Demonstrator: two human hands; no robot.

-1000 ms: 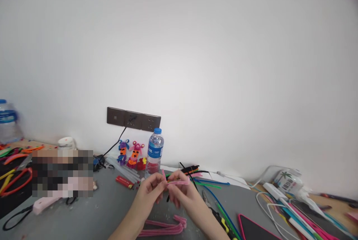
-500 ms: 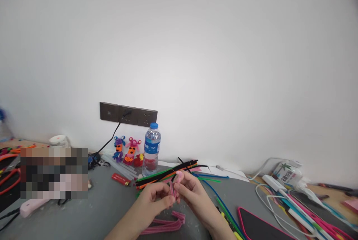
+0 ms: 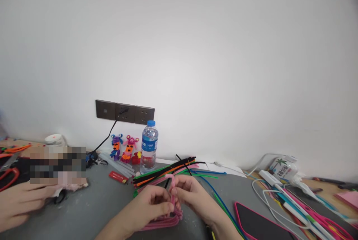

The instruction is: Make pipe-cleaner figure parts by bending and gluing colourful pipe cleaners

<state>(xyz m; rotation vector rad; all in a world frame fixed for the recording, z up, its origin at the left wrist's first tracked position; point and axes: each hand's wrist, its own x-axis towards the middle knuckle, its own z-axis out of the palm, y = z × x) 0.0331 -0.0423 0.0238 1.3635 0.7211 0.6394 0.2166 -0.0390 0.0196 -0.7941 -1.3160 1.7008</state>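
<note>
Between my two hands is a pink pipe cleaner [image 3: 172,185], its bent upper end rising above the fingers. My left hand [image 3: 152,204] pinches its lower part with thumb and fingertips. My right hand [image 3: 188,195] is closed on it higher up, from the right. Just below my fingers, more pink pipe cleaners [image 3: 163,225] lie folded on the grey mat [image 3: 103,210], partly hidden by my left hand. Behind my hands lies a bundle of black, orange and green pipe cleaners [image 3: 167,169].
A water bottle [image 3: 149,147] stands by the wall beside two small pipe cleaner figures [image 3: 129,150]. A red lighter-like item [image 3: 117,176] lies nearby. At right are a phone [image 3: 260,221], white cables and pink scissors [image 3: 321,223]. Another person's hand [image 3: 22,204] is at left.
Both my hands have lowered slightly, and the pipe cleaner's top end now bends to the left. At left another person's hand has come in where a pink-handled tool lay.
</note>
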